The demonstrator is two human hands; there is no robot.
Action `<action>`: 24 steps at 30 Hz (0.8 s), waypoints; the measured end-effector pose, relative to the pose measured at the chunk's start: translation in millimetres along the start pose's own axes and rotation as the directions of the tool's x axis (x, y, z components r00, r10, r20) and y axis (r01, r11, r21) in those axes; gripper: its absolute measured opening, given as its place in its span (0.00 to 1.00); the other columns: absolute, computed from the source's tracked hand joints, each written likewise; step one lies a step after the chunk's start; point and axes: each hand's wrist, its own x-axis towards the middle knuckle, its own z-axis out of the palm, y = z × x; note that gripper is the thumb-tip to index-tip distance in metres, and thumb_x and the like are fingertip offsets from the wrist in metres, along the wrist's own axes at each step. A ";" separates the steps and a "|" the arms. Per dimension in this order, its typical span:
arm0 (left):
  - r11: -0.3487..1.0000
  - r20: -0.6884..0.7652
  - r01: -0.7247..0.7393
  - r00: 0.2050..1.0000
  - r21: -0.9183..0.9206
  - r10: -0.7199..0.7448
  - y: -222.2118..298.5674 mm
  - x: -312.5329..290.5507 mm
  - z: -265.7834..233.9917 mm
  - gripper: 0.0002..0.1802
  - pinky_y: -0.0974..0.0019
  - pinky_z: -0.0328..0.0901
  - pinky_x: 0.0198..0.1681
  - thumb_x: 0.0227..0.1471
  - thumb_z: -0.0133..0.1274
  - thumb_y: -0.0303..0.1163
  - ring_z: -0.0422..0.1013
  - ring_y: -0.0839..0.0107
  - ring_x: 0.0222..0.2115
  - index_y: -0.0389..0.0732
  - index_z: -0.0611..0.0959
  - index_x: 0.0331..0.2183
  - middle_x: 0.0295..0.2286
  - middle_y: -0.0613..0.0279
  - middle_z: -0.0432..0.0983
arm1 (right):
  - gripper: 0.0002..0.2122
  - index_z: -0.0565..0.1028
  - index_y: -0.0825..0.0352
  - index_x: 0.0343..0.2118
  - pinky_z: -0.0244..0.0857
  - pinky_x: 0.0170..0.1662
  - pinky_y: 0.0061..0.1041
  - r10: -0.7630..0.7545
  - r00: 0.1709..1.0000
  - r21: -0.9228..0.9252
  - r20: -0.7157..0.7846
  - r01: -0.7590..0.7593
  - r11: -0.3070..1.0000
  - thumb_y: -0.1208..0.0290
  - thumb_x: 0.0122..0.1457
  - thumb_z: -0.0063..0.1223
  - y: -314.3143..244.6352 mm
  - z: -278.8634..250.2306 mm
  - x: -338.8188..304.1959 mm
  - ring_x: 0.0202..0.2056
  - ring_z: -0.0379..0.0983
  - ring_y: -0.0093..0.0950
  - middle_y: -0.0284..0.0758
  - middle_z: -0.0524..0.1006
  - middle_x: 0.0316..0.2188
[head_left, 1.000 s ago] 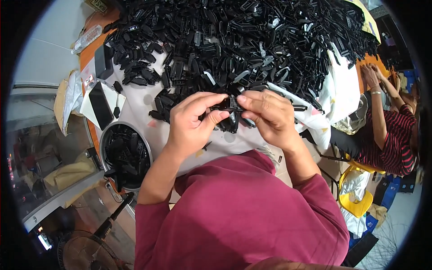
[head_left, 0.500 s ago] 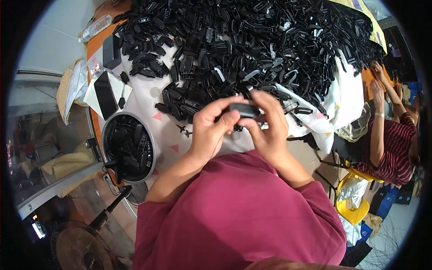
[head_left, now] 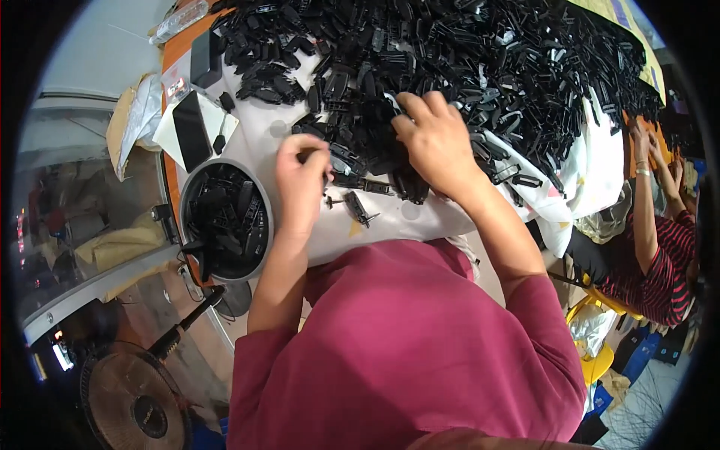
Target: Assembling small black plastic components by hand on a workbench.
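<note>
My left hand (head_left: 300, 187) is closed around a small black plastic part (head_left: 305, 155), most of it hidden by the fingers. It hovers over the white table cover, between a round bucket and the heap. On the near edge of a big heap of black plastic parts (head_left: 360, 82) rests my right hand (head_left: 439, 146), its fingers bent down. Whatever its fingertips grip is out of sight beneath them. Below the hands, close to my body, lies a loose black part (head_left: 358, 208) with thin pins sticking out.
A dark bucket (head_left: 268, 225) with more black parts stands at the left. Behind it are a phone (head_left: 193, 131) and a clear plastic bottle (head_left: 178, 21). A fan (head_left: 139, 409) stands at lower left. Another person's arm (head_left: 643, 195) reaches onto the table at the right.
My hands were together around a dark part in front of me. Now they are apart: the left has moved left, the right forward onto the heap. The view has shifted slightly.
</note>
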 end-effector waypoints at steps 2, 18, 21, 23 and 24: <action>0.859 0.032 -0.169 0.984 0.483 0.175 -2.8 11.5 13.0 0.07 0.67 0.63 0.25 0.41 0.56 0.30 0.71 0.69 0.23 0.36 0.79 0.24 0.21 0.60 0.74 | 0.10 0.72 0.67 0.29 0.62 0.40 0.29 0.059 0.981 0.209 -0.182 -0.020 0.978 0.77 0.39 0.56 1.2 -7.0 -0.2 0.37 0.65 0.35 0.35 0.71 0.38; 0.472 0.103 -0.119 0.993 0.874 0.060 13.2 20.5 34.7 0.12 0.61 0.64 0.32 0.39 0.56 0.37 0.72 0.58 0.28 0.40 0.80 0.26 0.25 0.53 0.76 | 0.12 0.68 0.70 0.42 0.62 0.31 0.14 0.476 0.878 0.822 0.051 -0.307 0.479 0.77 0.55 0.50 -16.9 1.8 -34.5 0.29 0.66 0.15 0.31 0.72 0.31; 0.409 0.132 -0.116 0.991 0.905 -0.010 16.9 21.4 37.7 0.14 0.60 0.65 0.36 0.39 0.55 0.36 0.72 0.56 0.32 0.40 0.79 0.31 0.28 0.54 0.76 | 0.12 0.68 0.70 0.43 0.63 0.31 0.14 0.443 0.896 0.829 0.021 -0.263 0.494 0.76 0.55 0.49 -19.1 4.3 -35.9 0.32 0.67 0.16 0.31 0.73 0.32; 0.432 0.201 -0.206 0.978 0.878 0.058 15.5 20.2 33.5 0.16 0.62 0.65 0.36 0.39 0.56 0.35 0.72 0.57 0.32 0.39 0.78 0.33 0.30 0.52 0.76 | 0.13 0.68 0.70 0.44 0.64 0.32 0.15 0.486 0.870 0.853 0.080 -0.312 0.419 0.75 0.56 0.48 -21.4 1.4 -37.0 0.33 0.68 0.17 0.32 0.73 0.33; 0.433 0.205 -0.210 0.977 0.877 0.058 16.1 17.4 34.4 0.16 0.62 0.65 0.36 0.39 0.56 0.35 0.72 0.57 0.32 0.39 0.78 0.33 0.30 0.52 0.76 | 0.13 0.68 0.70 0.45 0.66 0.33 0.15 0.523 0.840 0.870 0.143 -0.358 0.337 0.75 0.56 0.48 -22.3 0.3 -36.8 0.34 0.68 0.17 0.32 0.73 0.35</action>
